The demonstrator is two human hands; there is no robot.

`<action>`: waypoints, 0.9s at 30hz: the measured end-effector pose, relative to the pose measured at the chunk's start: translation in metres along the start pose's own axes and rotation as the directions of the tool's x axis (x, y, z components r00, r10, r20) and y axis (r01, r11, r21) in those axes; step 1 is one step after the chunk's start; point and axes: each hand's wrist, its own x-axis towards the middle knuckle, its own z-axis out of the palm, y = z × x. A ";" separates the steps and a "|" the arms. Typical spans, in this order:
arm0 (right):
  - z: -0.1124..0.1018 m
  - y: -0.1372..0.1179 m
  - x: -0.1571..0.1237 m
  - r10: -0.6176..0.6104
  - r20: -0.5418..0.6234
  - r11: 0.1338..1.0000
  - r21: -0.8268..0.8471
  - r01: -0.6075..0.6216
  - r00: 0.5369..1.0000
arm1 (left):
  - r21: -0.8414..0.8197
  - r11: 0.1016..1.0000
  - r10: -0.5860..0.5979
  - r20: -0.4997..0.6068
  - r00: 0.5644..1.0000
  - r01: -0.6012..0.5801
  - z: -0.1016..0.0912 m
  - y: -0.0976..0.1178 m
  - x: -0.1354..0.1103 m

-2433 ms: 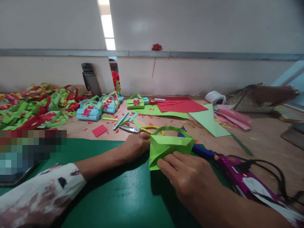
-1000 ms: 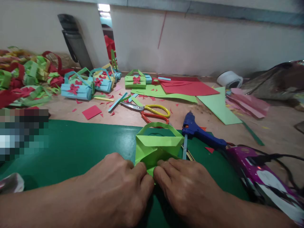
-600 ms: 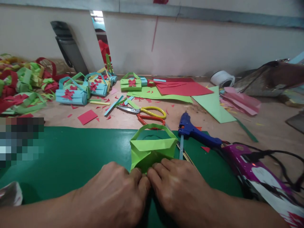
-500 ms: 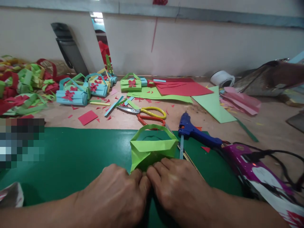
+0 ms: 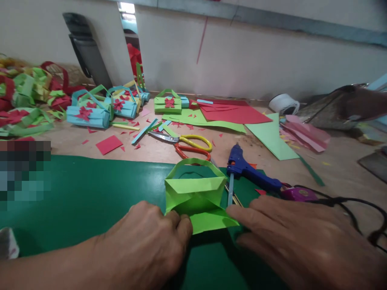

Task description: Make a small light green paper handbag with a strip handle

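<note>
A light green folded paper bag point(image 5: 196, 195) with a looped handle lies on the dark green sheet point(image 5: 84, 193). My left hand point(image 5: 148, 245) is curled, its fingertips pinching the bag's near left corner against the sheet. My right hand point(image 5: 302, 237) lies to the right of the bag with fingers stretched out flat; its fingertips touch the bag's lower right flap. A blue glue gun point(image 5: 250, 171) lies just beyond my right hand, beside the bag.
Scissors point(image 5: 187, 145) with yellow and red handles lie behind the bag. Finished blue and green paper bags point(image 5: 87, 114) and a scrap pile point(image 5: 27, 96) stand at the left. Red point(image 5: 232, 112) and green point(image 5: 272, 137) paper sheets, a white tape roll point(image 5: 284, 104) and a black cable point(image 5: 363, 205) lie at the right.
My right hand has slid off the bag's near edge to the right and flattened out, uncovering the lower flap. The left hand stays pinched on the near left corner.
</note>
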 end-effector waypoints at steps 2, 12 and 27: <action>0.004 0.002 -0.002 -0.029 0.132 0.995 0.096 0.016 0.991 | -0.018 1.000 -0.008 0.031 0.999 0.009 -0.005 0.000 0.000; 0.034 0.001 0.003 -0.006 0.334 0.991 0.125 -0.038 0.943 | -0.110 0.994 -0.011 -0.014 1.000 0.009 0.011 -0.011 -0.002; 0.030 -0.005 0.020 0.000 0.417 0.999 0.043 -0.020 0.909 | -0.026 0.999 0.027 -0.132 0.991 -0.031 0.027 -0.010 -0.005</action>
